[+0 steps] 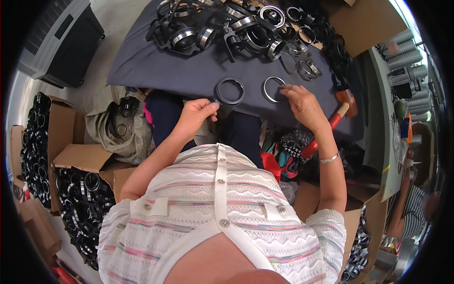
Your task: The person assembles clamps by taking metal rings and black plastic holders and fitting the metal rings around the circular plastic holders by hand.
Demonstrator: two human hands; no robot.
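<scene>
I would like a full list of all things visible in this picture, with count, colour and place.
Black ring: one, black, on the grey cloth, touched by the left hand.
Metal ring: one, silver, on the cloth at the right hand's fingertips.
Ring pile: many, black and silver, far side of the cloth.
Cloth: one, dark grey, over the table.
Mallet: one, red handle, right edge of the cloth.
Boxes: several, brown cardboard, full of rings, on the left.
Cooler: one, grey-black, top left.
Bracelet: one, silver, right wrist.
Left hand: pinching the black ring's edge.
Right hand: fingers on the metal ring.
</scene>
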